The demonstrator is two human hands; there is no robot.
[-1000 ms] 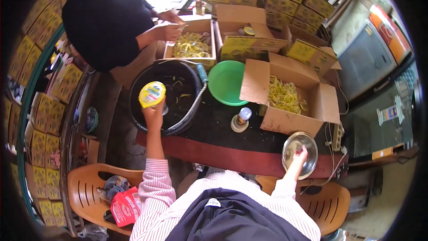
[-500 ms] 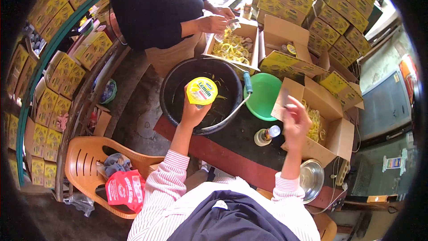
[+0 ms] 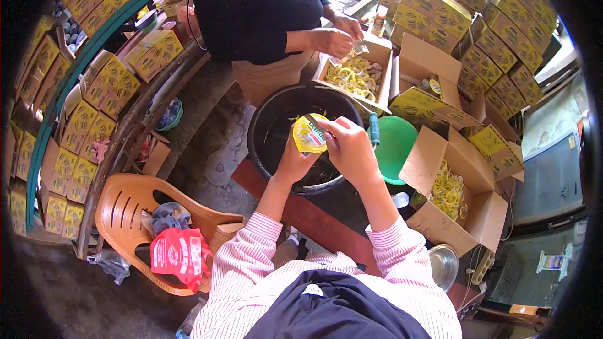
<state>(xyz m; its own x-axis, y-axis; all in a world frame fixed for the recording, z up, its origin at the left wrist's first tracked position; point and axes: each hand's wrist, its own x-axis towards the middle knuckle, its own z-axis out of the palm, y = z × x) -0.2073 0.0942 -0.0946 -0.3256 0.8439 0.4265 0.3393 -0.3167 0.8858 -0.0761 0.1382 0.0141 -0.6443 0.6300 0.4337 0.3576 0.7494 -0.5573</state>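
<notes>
My left hand (image 3: pixel 294 162) is wrapped round a plastic cup with a printed yellow film lid (image 3: pixel 309 138), holding it above a large black bucket (image 3: pixel 256 130). The fingers of my right hand (image 3: pixel 353 150) are closed at the right edge of this lid. A thin, dark, blade-like tool (image 3: pixel 313 122) juts from them across the lid's top. How its handle is gripped is hidden by the fingers. Below the cup, a few yellow strips lie in the bucket.
A co-worker's hands (image 3: pixel 342 41) hold a clear cup over a carton of yellow scraps (image 3: pixel 383 91). Right of the bucket are a green basin (image 3: pixel 397 166), a bottle (image 3: pixel 400 200), another scrap-filled carton (image 3: pixel 487 213) and a metal bowl (image 3: pixel 451 267). An orange chair (image 3: pixel 116 213) stands left.
My right hand has come in from the right, from near the open carton, to the cup's lid. The cup is now tilted in my left hand. The whole view has shifted slightly.
</notes>
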